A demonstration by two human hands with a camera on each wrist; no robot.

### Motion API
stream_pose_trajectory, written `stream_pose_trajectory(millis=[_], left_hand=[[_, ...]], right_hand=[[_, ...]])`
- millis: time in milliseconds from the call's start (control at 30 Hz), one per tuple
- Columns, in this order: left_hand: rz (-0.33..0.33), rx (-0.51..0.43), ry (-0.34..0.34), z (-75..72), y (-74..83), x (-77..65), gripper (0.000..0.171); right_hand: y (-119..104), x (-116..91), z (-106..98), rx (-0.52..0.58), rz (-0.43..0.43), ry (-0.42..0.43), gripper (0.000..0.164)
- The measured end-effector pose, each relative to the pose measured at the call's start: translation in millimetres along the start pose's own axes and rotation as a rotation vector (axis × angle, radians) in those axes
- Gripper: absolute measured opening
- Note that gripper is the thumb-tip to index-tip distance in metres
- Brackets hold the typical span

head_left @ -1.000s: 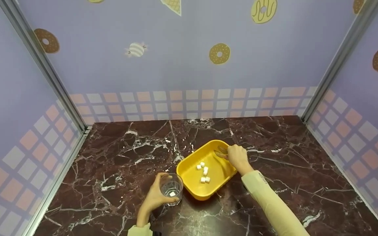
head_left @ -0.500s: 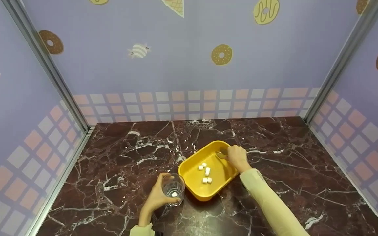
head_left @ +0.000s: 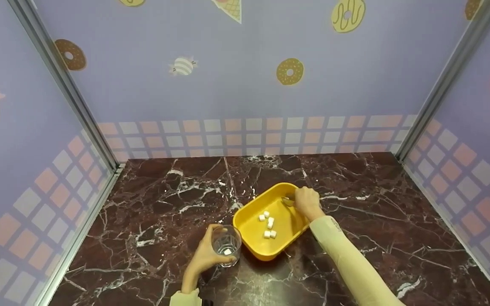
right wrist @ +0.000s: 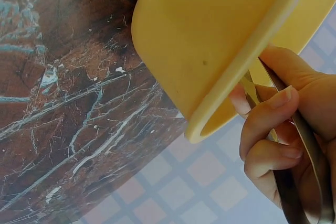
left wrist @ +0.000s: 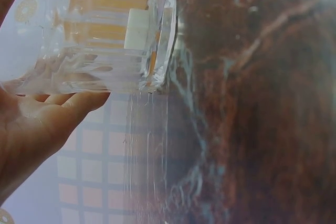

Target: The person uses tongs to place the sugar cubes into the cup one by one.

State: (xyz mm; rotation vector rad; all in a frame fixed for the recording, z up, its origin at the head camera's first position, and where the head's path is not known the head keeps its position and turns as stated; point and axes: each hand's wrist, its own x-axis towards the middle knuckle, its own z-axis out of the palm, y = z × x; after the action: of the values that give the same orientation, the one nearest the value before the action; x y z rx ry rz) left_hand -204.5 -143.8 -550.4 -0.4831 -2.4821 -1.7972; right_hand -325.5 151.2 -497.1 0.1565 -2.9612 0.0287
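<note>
My left hand [head_left: 207, 251] grips a clear drinking glass [head_left: 233, 257] by its side, next to the near left end of a yellow plastic container [head_left: 251, 205]. One small white cube [left wrist: 137, 29] lies at the bottom of the glass. Several more white cubes [head_left: 270, 224] are scattered on the container's floor. Over the far right rim, my right hand [head_left: 308, 203] holds metal tongs [right wrist: 310, 156], fingers curled around both arms. The tips of the tongs point down into the container, away from the cubes, and are partly hidden by the hand in the head view.
A dark red marbled tabletop [head_left: 168, 221] carries everything. Purple walls [head_left: 236, 85] with printed sweets and checks enclose it at the back and both sides, with metal posts [head_left: 440, 85] in the corners.
The head view has shifted slightly, so everything sits a little further right. The tips of the tongs look closer together and nearer the right hand. The glass and cubes keep their places.
</note>
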Motion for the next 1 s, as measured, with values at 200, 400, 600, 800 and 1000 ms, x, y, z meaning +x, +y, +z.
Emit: stream_pose_trajectory(millis=[200,400,600,800,1000], left_hand=[[0.000,-0.002,-0.002,-0.3,-0.6,0.6,0.085],[-0.001,-0.001,-0.001,-0.3,-0.8,1.0,0.086],[0.004,-0.034,-0.006,-0.6,13.2,-1.7,0.084],[0.007,-0.019,-0.004,-0.8,14.7,-1.8,0.084],[0.031,-0.005,-0.003,0.5,-1.4,0.8,0.084]], right_hand=[[0.1,-1.4,0.2,-0.011,-0.002,0.000,0.019],[2.4,-3.0,1.1,-0.014,0.006,0.005,0.025],[5.3,-5.2,-0.4,0.001,-0.012,0.025,0.025],[7.9,-9.6,-4.3,0.018,-0.030,0.066,0.027],[10.5,-17.4,-14.4,0.037,-0.052,0.070,0.028]])
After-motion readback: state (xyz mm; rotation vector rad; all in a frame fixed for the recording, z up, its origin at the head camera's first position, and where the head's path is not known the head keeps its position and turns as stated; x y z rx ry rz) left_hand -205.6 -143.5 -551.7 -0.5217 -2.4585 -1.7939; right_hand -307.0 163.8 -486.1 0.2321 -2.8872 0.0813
